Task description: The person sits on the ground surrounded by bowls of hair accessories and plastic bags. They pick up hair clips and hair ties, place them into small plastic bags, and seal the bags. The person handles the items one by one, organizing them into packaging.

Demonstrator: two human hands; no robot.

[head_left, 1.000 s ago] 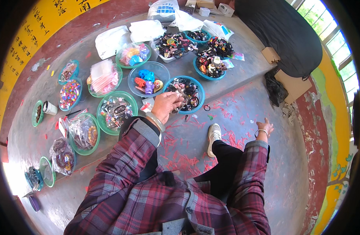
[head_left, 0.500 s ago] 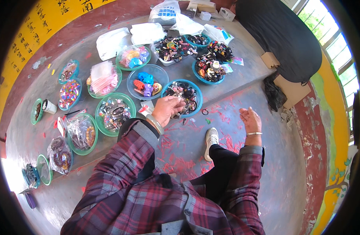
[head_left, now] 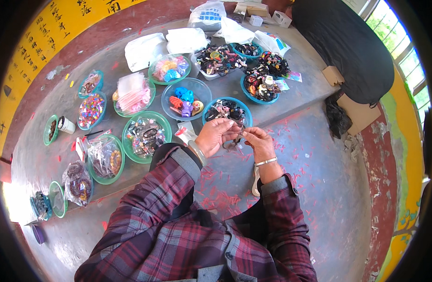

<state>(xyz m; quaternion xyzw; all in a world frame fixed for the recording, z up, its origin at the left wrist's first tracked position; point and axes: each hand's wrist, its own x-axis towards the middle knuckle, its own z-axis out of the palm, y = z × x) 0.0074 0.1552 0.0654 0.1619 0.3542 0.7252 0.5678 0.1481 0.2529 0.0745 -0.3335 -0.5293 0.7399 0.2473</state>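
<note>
My left hand (head_left: 214,136) is curled, with thumb and fingertips nearly closed, and between them I have pinched a thin dark strand (head_left: 232,145). My right hand (head_left: 261,143) meets it from the right side; its fingers are bent inward, and thumb and forefinger are pressed together on the same strand. So this strand is between my two hands, at the fingertips. It looks soft and bendable, like a narrow band; its exact shape is too small to tell. The part that I see clearly hangs below my left fingertips, with its long axis sloping down and its loose end pointing toward me; the upper part is mostly covered by fingers.

Just beyond my left fingertips is a round blue plastic bowl (head_left: 249,117), heaped with tangled dark bands. Farther away, to the left of it, a clear smooth bowl (head_left: 197,86) holds bunches in blue, red and purple. To the left of my left hand, a round green bowl (head_left: 125,142) contains small shiny pieces. On my left wrist is a thick pale bangle (head_left: 197,152); on my right, a thin metal bracelet (head_left: 266,161).
</note>
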